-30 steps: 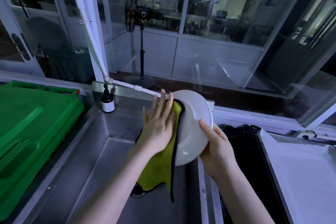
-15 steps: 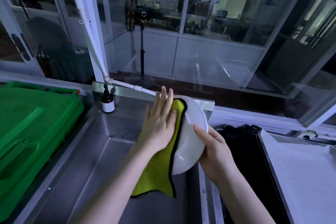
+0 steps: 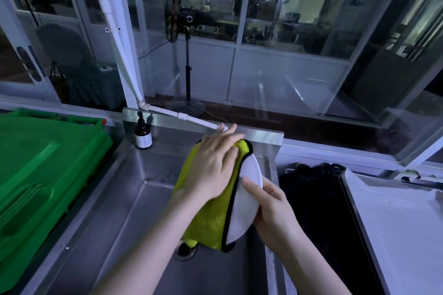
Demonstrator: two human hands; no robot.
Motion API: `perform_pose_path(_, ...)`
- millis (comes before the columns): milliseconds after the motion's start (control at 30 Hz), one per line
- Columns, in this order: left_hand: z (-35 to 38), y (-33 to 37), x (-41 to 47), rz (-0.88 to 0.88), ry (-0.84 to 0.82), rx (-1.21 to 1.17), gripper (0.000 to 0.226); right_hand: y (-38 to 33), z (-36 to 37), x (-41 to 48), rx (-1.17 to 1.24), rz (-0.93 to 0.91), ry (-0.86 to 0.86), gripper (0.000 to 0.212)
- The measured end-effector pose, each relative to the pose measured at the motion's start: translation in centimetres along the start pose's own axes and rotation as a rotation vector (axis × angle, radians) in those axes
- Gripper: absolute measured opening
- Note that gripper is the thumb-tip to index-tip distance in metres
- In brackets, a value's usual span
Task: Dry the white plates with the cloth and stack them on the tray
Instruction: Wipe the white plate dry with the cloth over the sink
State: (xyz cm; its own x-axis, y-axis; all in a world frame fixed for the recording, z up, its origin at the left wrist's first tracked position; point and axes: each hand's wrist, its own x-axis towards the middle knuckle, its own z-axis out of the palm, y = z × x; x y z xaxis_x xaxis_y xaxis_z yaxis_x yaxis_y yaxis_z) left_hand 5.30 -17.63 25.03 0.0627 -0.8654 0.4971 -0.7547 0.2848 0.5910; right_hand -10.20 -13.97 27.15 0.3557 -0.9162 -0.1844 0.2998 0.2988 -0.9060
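Observation:
A white plate point(image 3: 247, 196) is held nearly on edge over the steel sink point(image 3: 134, 199). My right hand point(image 3: 273, 208) grips its right rim, thumb on the near face. A yellow-green cloth point(image 3: 211, 220) with a black border covers most of the plate's left face and hangs down toward the drain. My left hand point(image 3: 215, 163) presses flat on the cloth against the plate, fingers straight and pointing up-right. The metal tray point(image 3: 393, 223) lies at the right, with no plates visible on it.
A green plastic bin lid point(image 3: 40, 170) fills the left side. A small brown bottle point(image 3: 143, 135) stands at the sink's back left corner. A dark basin point(image 3: 318, 211) lies between sink and tray. A white pipe point(image 3: 182, 116) runs along the back ledge below the window.
The plate has turned more edge-on, so less of its white face shows. The cloth now covers more of it, and my left hand has slid up and to the right.

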Motion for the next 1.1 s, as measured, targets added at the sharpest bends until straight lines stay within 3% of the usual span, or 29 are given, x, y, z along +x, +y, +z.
perform_pose_path(100,0.1,-1.4,0.3,-0.064,0.040,-0.080,0.054,-0.9,-0.5,0.0,0.018,-0.020,0.005,0.029)
perform_pose_path(267,2.0,-0.9,-3.8,-0.004,0.061,0.017,0.055,-2.6,-1.5,0.2,0.072,-0.077,0.024,0.027)
perform_pose_path(633,2.5,0.4,-4.3,-0.050,0.139,-0.003,0.056,-2.0,-0.6,-0.2,-0.029,-0.086,0.014,0.019)
perform_pose_path(800,1.3,2.6,-2.3,-0.022,0.045,0.004,0.057,-1.4,-0.4,-0.4,-0.016,-0.073,0.022,0.032)
perform_pose_path(967,0.6,1.6,0.6,0.054,0.023,0.018,0.053,-0.9,-0.5,-1.0,-0.013,-0.044,-0.034,0.024)
perform_pose_path(1100,0.2,-1.2,1.3,-0.166,0.124,-0.191,0.051,-1.9,-1.4,-1.4,-0.065,-0.083,-0.065,0.024)
